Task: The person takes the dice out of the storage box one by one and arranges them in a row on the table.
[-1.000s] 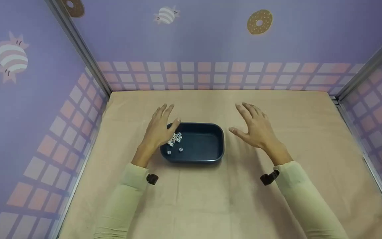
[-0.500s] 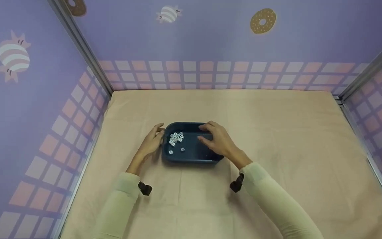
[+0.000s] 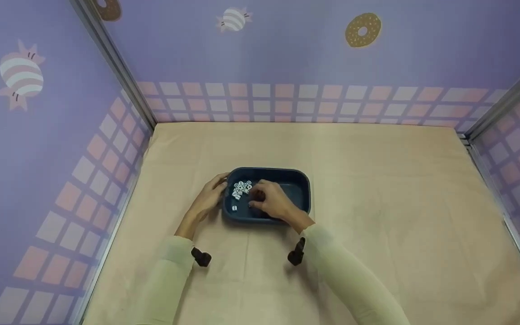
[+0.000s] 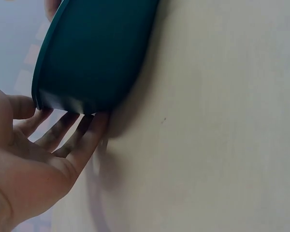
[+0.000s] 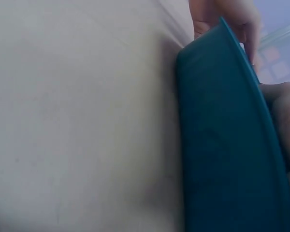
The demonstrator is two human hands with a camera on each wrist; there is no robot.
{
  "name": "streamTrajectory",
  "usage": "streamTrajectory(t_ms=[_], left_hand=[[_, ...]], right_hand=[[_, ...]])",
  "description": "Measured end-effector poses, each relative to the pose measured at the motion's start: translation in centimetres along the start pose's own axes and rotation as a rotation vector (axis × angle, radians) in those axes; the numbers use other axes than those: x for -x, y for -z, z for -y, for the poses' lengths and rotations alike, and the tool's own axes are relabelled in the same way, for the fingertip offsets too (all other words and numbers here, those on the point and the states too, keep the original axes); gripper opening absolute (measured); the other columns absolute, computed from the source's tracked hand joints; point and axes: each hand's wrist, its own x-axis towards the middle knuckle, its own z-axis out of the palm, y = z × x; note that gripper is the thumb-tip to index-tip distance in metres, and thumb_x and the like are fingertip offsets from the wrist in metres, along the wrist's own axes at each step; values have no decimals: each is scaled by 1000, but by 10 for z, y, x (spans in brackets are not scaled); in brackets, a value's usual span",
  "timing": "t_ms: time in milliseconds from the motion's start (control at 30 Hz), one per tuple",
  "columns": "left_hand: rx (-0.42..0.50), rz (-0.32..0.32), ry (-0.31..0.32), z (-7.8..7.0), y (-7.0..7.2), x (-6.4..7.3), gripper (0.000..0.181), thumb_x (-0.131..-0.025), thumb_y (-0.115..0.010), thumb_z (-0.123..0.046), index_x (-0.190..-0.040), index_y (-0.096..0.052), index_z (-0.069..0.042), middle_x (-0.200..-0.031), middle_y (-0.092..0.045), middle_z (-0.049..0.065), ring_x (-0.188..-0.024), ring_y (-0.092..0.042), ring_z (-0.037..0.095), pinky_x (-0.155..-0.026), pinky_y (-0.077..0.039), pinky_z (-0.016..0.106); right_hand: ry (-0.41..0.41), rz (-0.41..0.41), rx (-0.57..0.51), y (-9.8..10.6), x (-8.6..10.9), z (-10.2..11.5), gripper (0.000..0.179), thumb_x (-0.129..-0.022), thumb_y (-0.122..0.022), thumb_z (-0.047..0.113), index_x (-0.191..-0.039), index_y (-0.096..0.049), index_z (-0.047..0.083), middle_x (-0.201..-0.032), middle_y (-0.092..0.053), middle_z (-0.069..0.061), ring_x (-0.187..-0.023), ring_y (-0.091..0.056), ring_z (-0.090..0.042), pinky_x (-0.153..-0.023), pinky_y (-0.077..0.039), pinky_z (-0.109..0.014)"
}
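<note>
A dark blue rectangular tray (image 3: 303, 189) sits on the table. Inside its left part lies a cluster of small white dice (image 3: 242, 187), with one die (image 3: 234, 208) apart below them. My left hand (image 3: 206, 197) stays at the tray's left end. In the left wrist view its fingertips touch the outer wall, the thumb at the rim. Over the tray floor reaches my right hand (image 3: 272, 200), fingers bent, a gap between thumb and fingers. Another die (image 3: 250, 206) shows in part by the thumb tip. The right wrist view hides most of that hand behind the tray wall.
A beige cloth (image 3: 377, 180) covers the table. Purple walls with a checkered band (image 3: 282, 101) stand at the back and on both sides, with metal posts (image 3: 115, 63) at the corners.
My left hand came down to the tray's left end. The right hand moved left from outside the tray, over its right part, then in toward the dice. The dice pile looks unchanged.
</note>
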Motion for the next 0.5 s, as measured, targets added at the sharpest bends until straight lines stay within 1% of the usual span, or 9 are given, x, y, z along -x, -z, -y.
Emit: streamTrajectory(t_ms=[100, 167, 300, 400, 500], left_hand=[[-15, 12, -12, 2, 2, 2, 45, -116, -41, -20, -161, -44, -12, -163, -44, 15, -152, -40, 33, -123, -33, 52], [-30, 5, -22, 4, 3, 2, 46, -117, -42, -22, -161, -44, -13, -164, -44, 13, -153, -38, 32, -124, -30, 52], [-54, -46, -46, 7, 0, 3, 44, -116, -45, -22, -158, -48, -12, -161, -48, 12, -153, -38, 31, -126, -28, 50], [-73, -85, -61, 9, -3, 3, 42, -115, -47, -22, -155, -52, -10, -158, -52, 12, -151, -42, 30, -125, -29, 49], [-81, -115, -60, 12, -5, 3, 42, -114, -48, -22, -154, -54, -10, -157, -53, 12, -150, -43, 30, -126, -29, 48]], right_hand=[[-2, 31, 30, -4, -3, 0, 20, -93, -83, 7, -110, -77, -1, -103, -67, -11, -94, -68, -24, -84, -59, -39], [-13, 54, 53, -6, -4, 0, 18, -94, -82, 8, -109, -78, 0, -102, -67, -10, -93, -67, -23, -83, -58, -39], [-27, 96, 94, -10, -5, -3, 14, -96, -79, 8, -108, -79, 2, -101, -67, -8, -92, -65, -22, -83, -57, -41], [-10, 103, 127, -12, -6, -5, 13, -96, -79, 7, -107, -79, 1, -102, -67, -9, -92, -65, -23, -84, -57, -42], [6, 112, 147, -14, -8, -6, 12, -96, -79, 8, -106, -78, 2, -102, -67, -9, -93, -64, -23, -85, -56, -43]])
